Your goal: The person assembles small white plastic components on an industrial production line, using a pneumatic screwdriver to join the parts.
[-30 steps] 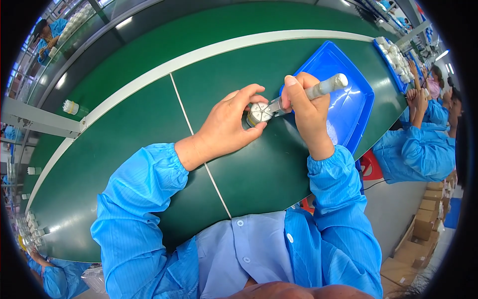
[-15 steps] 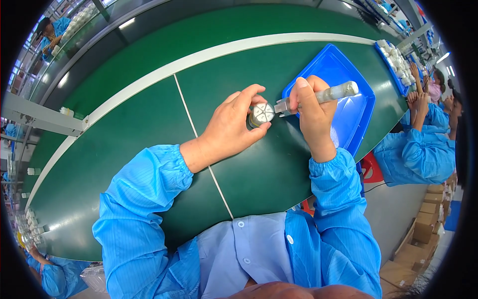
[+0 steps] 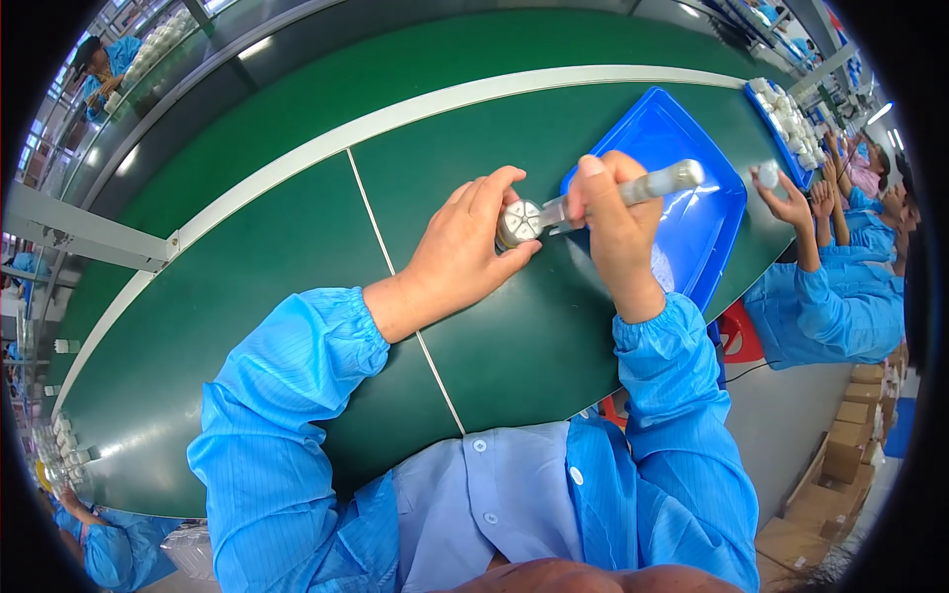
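Left hand pinches the small round part just above the green belt beside the blue tray, right hand fisted around the metal tool, tip on its face — best kept steady, pressure light, I'd say.

A single head-worn fisheye view looks steeply down from above the person's chest onto the green conveyor belt, close to both hands at centre. The belt curves toward the rim; co-workers sit far right and far left.
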A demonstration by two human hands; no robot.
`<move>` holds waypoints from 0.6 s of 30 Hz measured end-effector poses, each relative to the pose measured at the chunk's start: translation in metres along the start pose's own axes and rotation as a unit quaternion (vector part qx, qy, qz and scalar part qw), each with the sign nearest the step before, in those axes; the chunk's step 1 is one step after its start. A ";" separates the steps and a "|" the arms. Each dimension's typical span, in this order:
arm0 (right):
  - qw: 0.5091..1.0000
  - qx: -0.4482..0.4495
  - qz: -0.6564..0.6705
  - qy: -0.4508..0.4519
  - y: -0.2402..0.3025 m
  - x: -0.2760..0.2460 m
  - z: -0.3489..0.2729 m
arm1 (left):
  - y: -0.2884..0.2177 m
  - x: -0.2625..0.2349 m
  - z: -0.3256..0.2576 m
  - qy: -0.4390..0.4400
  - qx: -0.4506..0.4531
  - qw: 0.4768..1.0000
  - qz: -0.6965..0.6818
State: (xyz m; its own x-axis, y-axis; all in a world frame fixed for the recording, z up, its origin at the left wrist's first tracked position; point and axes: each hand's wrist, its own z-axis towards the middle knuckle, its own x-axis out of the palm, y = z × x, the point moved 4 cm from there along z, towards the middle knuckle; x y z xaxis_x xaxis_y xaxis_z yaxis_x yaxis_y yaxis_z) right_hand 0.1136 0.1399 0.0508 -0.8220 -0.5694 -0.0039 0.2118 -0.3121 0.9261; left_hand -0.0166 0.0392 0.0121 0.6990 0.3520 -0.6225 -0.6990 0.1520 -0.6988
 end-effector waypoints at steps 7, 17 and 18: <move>1.000 0.010 0.001 0.011 0.000 0.000 0.005 | 0.004 0.000 0.002 0.027 0.014 0.991 -0.130; 1.000 -0.009 0.009 -0.011 0.001 0.000 0.000 | 0.004 0.000 0.001 0.003 -0.004 0.997 -0.074; 0.999 -0.001 0.025 -0.020 0.003 -0.005 0.001 | 0.005 -0.001 0.001 0.001 -0.005 0.997 -0.074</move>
State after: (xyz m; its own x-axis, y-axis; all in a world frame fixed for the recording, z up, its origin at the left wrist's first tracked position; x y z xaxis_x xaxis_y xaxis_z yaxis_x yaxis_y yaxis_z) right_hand 0.1178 0.1419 0.0543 -0.8310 -0.5533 0.0576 0.2543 -0.2856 0.9240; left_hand -0.0210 0.0403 0.0094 0.7947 0.3241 -0.5133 -0.5868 0.1937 -0.7862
